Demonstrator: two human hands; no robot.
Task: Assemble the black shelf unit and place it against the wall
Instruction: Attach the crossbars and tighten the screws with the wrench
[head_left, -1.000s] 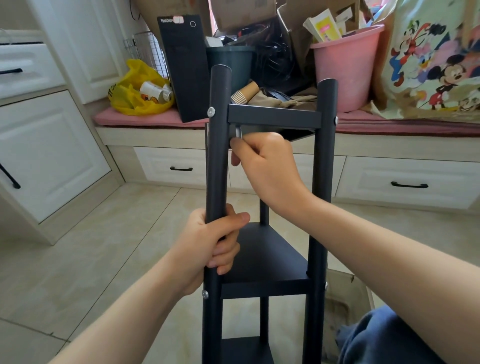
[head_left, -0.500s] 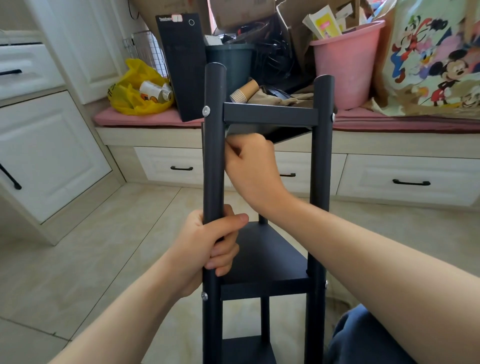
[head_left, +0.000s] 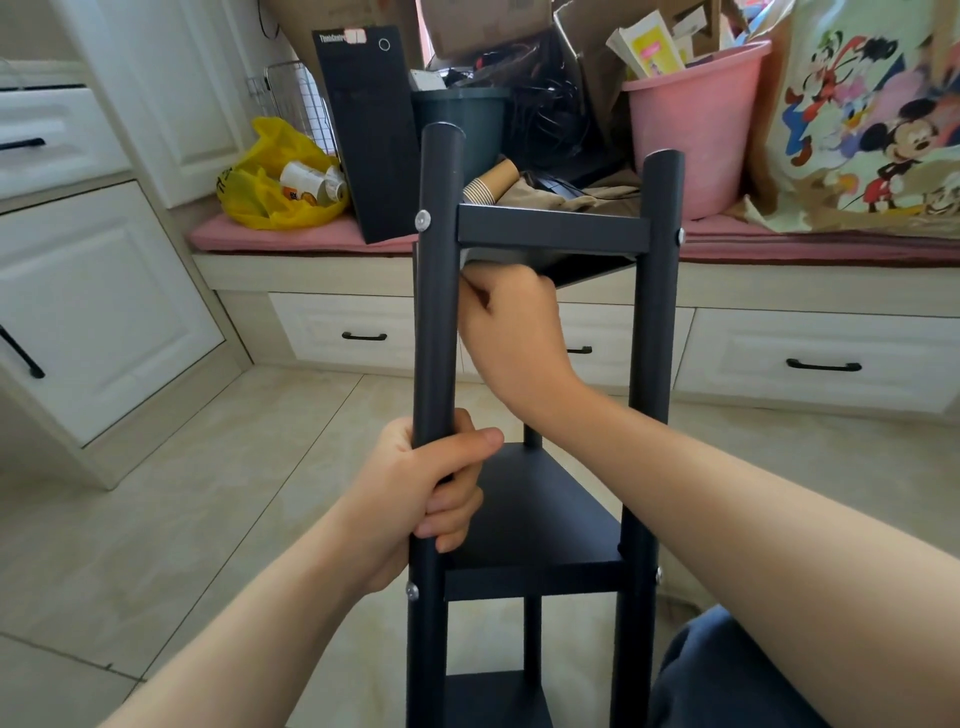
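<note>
The black shelf unit stands upright right in front of me, with its left pole (head_left: 439, 312) and right pole (head_left: 657, 312) joined by a top shelf (head_left: 553, 228) and a middle shelf (head_left: 540, 519). A silver screw head (head_left: 423, 221) shows on the left pole at top-shelf height. My left hand (head_left: 431, 493) grips the left pole just above the middle shelf. My right hand (head_left: 514, 332) sits under the top shelf against the pole's inner side, its fingers curled round a small fastener or tool that the hand hides.
Behind the unit runs a low drawer bench (head_left: 821, 353) with a pink cushion (head_left: 291, 239), a yellow bag (head_left: 275, 182), a black computer case (head_left: 369, 135), a pink bucket (head_left: 696, 130) and a cartoon bag (head_left: 872, 119). White cabinets (head_left: 93, 291) stand left. Beige floor tiles (head_left: 182, 519) lie around; my blue-clad knee (head_left: 717, 675) is at lower right.
My right hand has turned and slid tighter under the top shelf toward the left pole. A small silver piece seen at its thumb a second ago is now hidden. The left hand kept its grip.
</note>
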